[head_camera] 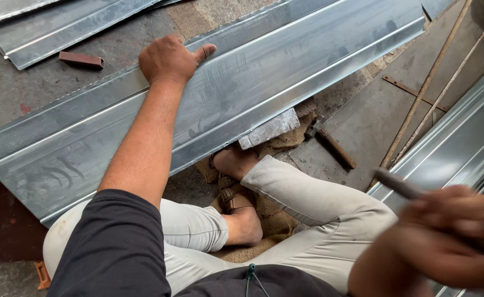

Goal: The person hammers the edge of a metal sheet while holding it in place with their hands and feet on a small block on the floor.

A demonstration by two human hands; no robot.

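So we've got our left hand point(168, 58) pressed flat, fingers curled over the far edge of the long ribbed galvanized steel sheet point(264, 88), which lies diagonally across the concrete floor point(11, 93) in front of our crossed legs. Our right hand point(451, 236), blurry, is clenched around a dark metal rod point(399, 184). A small grey stone block point(269, 129) sits just under the sheet's near edge.

Right hand point(451, 236) blurred, close to the lens, cut off by the right edge; grip on the dark rod point(404, 188) unclear. Long metal sheet point(264, 93) partly hidden under the left forearm, cropped at the left edge.
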